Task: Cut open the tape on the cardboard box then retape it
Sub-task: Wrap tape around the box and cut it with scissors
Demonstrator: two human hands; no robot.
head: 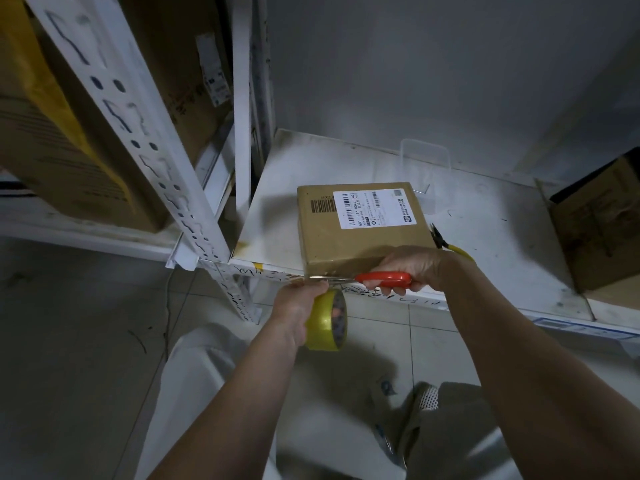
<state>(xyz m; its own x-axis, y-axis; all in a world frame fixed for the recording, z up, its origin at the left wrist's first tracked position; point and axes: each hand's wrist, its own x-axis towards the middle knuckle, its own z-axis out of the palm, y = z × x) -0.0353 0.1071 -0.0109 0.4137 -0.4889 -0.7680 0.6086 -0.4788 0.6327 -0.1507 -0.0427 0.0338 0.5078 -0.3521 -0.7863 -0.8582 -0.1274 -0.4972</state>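
A brown cardboard box with a white shipping label lies on the white shelf, close to its front edge. My right hand grips red-handled scissors, whose blades point left along the box's near bottom edge. My left hand holds a roll of yellowish packing tape just below the shelf edge, under the scissor tips. Whether the blades are on tape is hidden by glare and by my hands.
Yellow-handled pliers lie right of the box. A clear plastic tub stands behind it, and another cardboard box sits at the far right. White perforated rack posts and large boxes fill the left. Tiled floor lies below.
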